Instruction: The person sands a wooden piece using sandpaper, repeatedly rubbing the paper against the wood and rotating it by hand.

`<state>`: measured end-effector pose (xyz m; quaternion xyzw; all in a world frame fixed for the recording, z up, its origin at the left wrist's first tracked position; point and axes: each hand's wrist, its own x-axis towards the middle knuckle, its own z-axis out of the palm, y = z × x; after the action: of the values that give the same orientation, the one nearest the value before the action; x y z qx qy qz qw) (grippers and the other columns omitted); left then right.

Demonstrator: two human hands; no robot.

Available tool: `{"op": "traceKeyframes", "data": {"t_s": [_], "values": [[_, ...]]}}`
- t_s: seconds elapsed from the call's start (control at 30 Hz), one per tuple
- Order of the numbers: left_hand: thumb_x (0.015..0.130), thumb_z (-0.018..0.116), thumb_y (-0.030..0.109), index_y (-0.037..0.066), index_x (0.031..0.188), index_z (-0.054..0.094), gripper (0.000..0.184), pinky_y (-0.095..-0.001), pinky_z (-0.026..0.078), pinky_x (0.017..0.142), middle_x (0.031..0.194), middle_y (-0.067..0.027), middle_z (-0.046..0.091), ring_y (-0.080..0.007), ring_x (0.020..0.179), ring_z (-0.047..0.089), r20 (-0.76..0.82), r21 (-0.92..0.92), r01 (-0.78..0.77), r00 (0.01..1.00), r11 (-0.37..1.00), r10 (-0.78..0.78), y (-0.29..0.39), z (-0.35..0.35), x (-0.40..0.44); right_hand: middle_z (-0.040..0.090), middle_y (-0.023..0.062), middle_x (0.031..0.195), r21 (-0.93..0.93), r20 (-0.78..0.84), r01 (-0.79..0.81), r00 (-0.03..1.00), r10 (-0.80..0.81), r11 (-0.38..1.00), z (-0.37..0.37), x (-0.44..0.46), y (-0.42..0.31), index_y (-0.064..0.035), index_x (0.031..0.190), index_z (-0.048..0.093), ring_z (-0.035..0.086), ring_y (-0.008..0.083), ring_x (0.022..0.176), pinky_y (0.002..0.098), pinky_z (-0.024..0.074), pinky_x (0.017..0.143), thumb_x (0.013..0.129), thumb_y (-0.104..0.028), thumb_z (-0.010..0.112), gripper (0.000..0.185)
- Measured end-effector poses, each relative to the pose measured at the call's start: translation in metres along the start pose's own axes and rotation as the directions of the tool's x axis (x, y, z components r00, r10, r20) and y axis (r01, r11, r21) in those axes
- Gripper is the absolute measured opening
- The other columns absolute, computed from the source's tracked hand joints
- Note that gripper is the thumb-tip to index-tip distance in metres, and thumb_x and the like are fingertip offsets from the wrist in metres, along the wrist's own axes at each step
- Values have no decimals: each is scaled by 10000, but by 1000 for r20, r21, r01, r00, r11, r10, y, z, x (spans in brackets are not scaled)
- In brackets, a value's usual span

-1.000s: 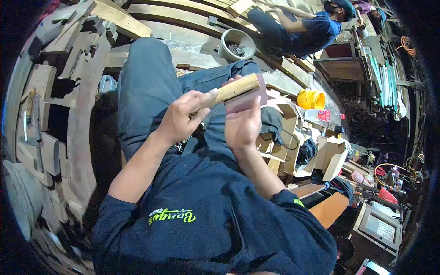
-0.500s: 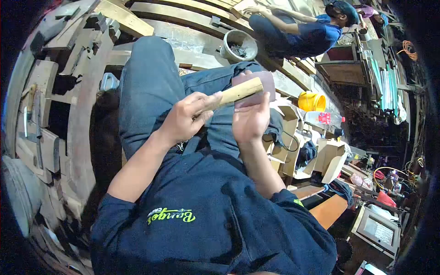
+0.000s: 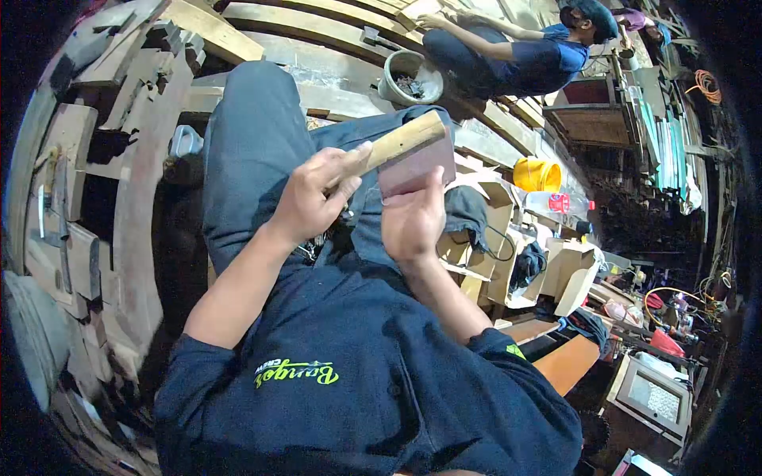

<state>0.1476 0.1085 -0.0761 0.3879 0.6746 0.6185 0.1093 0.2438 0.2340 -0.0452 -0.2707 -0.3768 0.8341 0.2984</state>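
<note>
Holds a long, pale yellow piece of wood [image 3: 406, 143] in the left grip [image 3: 316, 190], closed tight on the near end. Tips the wood up and to the right, over the lap, with the far end in front of the top part of a thin, flat, purple-brown sheet [image 3: 417, 168]. Cannot tell for sure about any touch between wood and sheet. Holds the sheet in the right grip [image 3: 414, 226], palm up, with the thumb over one edge. Cannot see most of the fingers behind the sheet.

Sits with bent knees in dark grey-blue trousers [image 3: 254, 135]. Wears a dark navy shirt [image 3: 349, 420] with bright yellow-green letters on the front. Has a round grey bucket [image 3: 429, 77] with dark bits inside, just past the right knee. Has another person [image 3: 540, 67] in a blue shirt and a cap close to that bucket.

Has pale open boxes [image 3: 570, 278] to the right of the right arm. Has a bright yellow bucket [image 3: 525, 176] past the boxes, just beside a clear plastic bottle with a red label [image 3: 559, 203]. Has a light blue plastic jug [image 3: 186, 140] by the left leg and a flat orange board [image 3: 567, 366] near the right sleeve.
</note>
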Motion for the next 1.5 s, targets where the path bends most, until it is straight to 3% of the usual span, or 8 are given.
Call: {"op": "traceKeyframes", "data": {"t_s": [0.2, 0.27, 0.87, 1.0, 1.03, 1.17, 1.33, 1.5], "values": [[842, 669, 26, 57, 1316, 603, 480, -378, 512, 844, 1029, -170, 654, -297, 921, 638, 181, -7, 82, 980, 997, -80, 4, -2, -5, 444, 118, 1474, 39, 38, 107, 993, -109, 993, -5, 16, -10, -51, 1457, 352, 432, 258, 1342, 411, 336, 1129, 1075, -408, 291, 527], [855, 665, 48, 61, 1322, 599, 472, -371, 514, 841, 1059, -178, 653, -295, 921, 641, 27, -14, 2, 1000, 1000, -2, 1, 0, 0, 444, 112, 1472, 52, -19, -26, 999, 27, 998, -6, 4, -2, -65, 1459, 356, 422, 259, 1350, 414, 326, 1135, 1075, -401, 295, 513], [853, 666, 44, 71, 1284, 626, 434, -372, 532, 830, 1050, -169, 647, -313, 944, 659, 47, 71, -8, 999, 997, 4, 0, 1, -2, 524, 47, 1382, 100, 111, -18, 994, 7, 995, -11, 8, -5, -102, 1411, 424, 496, 218, 1249, 399, 348, 1090, 1049, -453, 378, 507], [850, 661, 31, 75, 1296, 619, 450, -364, 534, 818, 1059, -162, 648, -306, 932, 658, 112, 15, 41, 993, 999, -42, 7, 1, -6, 560, 44, 1343, 155, 62, 17, 998, -27, 988, -3, 15, -10, -90, 1361, 483, 499, 213, 1241, 386, 374, 1063, 1062, -406, 364, 450], [856, 661, 39, 80, 1303, 616, 451, -369, 534, 803, 1061, -158, 648, -300, 918, 654, 164, 72, -24, 986, 997, 12, 2, 3, -9, 567, 68, 1331, 153, -185, -24, 981, 53, 988, -2, 18, -15, -74, 1345, 491, 513, 219, 1229, 385, 387, 1056, 1067, -397, 350, 449], [872, 656, 76, 74, 1280, 625, 410, -376, 538, 787, 1069, -170, 637, -324, 907, 656, 14, -1, 102, 995, 995, -102, 11, 2, -4, 523, 93, 1399, 147, 171, 32, 984, -57, 989, -4, 11, -8, -60, 1390, 450, 484, 236, 1288, 379, 355, 1099, 1064, -408, 343, 489], [876, 660, 86, 24, 1221, 632, 351, -378, 536, 816, 1081, -177, 638, -342, 952, 656, 144, 87, -29, 990, 996, 16, 6, 5, -11, 578, 27, 1294, 140, -20, 16, 1000, -13, 990, -15, 21, -11, -88, 1333, 493, 541, 171, 1149, 305, 429, 960, 1039, -471, 404, 491], [851, 679, 70, 115, 1277, 635, 431, -370, 552, 730, 1039, -129, 653, -314, 841, 670, -73, 47, -29, 997, 998, 32, 4, 5, -2, 581, 26, 1237, 131, 88, -41, 996, 30, 991, -26, 9, -1, -110, 1321, 496, 547, 171, 1099, 337, 413, 955, 1043, -478, 392, 473]]}}
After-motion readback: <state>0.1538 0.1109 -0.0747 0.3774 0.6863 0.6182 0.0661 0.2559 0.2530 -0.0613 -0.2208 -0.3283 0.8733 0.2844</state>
